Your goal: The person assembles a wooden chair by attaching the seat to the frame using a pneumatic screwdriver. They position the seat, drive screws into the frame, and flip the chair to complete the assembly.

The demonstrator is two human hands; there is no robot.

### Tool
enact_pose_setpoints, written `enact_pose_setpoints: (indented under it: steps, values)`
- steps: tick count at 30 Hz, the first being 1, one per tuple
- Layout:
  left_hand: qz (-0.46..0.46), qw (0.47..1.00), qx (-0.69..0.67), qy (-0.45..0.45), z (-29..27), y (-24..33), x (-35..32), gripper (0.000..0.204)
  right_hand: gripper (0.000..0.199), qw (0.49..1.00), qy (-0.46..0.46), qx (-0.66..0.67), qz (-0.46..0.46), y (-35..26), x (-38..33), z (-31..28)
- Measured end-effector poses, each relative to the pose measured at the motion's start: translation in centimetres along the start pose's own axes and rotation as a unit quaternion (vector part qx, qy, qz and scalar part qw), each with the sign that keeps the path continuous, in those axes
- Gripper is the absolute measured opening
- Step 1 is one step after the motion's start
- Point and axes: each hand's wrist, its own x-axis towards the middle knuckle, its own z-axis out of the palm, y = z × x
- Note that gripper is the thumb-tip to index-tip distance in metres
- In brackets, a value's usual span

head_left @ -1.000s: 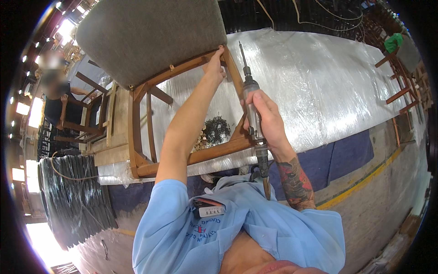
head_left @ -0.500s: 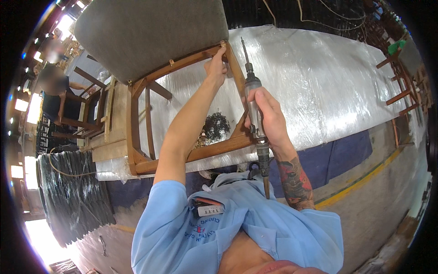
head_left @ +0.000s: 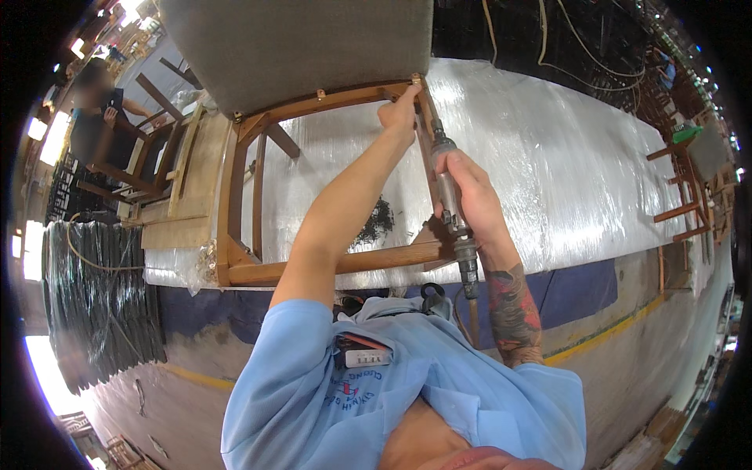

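Note:
A wooden chair frame [head_left: 227, 196] lies on a table, joined along its far rail to a grey upholstered panel [head_left: 298, 55]. My left hand [head_left: 399, 113] reaches to the frame's far right corner, its fingers pinched at a small brass-coloured bracket [head_left: 416, 79]. What they hold, if anything, is too small to make out. In my right hand [head_left: 475, 202] is an air screwdriver [head_left: 448, 184], gripped round its barrel beside the right rail. Its nose points up toward the bracket; the bit's tip is hard to make out. Another bracket [head_left: 320, 95] sits midway along the far rail.
Clear plastic film covers the table [head_left: 533, 172]. A heap of small black pieces [head_left: 378, 222] lies inside the frame. Wrapped dark stacked goods [head_left: 102, 298] stand at left, near a person [head_left: 106, 125] with another chair frame. More wooden furniture [head_left: 689, 180] stands at right.
The air screwdriver has moved in toward the right rail, its bit now near the bracket corner. My left hand stays at that bracket. The whole view has shifted slightly.

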Motion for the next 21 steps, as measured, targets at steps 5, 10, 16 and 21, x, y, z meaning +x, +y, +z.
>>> enact_pose_setpoints:
  steps: [5,10,16,21]
  values:
    - [0.005,1.0,-0.009,-0.001,-0.2,-0.8,1.2,0.045,0.031,1.0,0.0,-0.013,0.016,-0.8,2.1,0.7]
    - [0.012,1.0,-0.022,0.004,-0.2,-1.2,1.6,0.044,0.03,0.999,0.006,-0.019,0.027,-1.2,3.4,1.0]
    - [0.037,0.999,-0.023,0.005,0.0,-1.9,2.9,0.049,0.032,1.0,0.011,-0.005,0.004,-0.3,4.7,1.0]
    - [0.031,0.999,-0.019,0.0,-0.1,-1.5,2.2,0.053,0.032,1.0,0.016,0.001,0.011,-0.6,4.9,1.3]
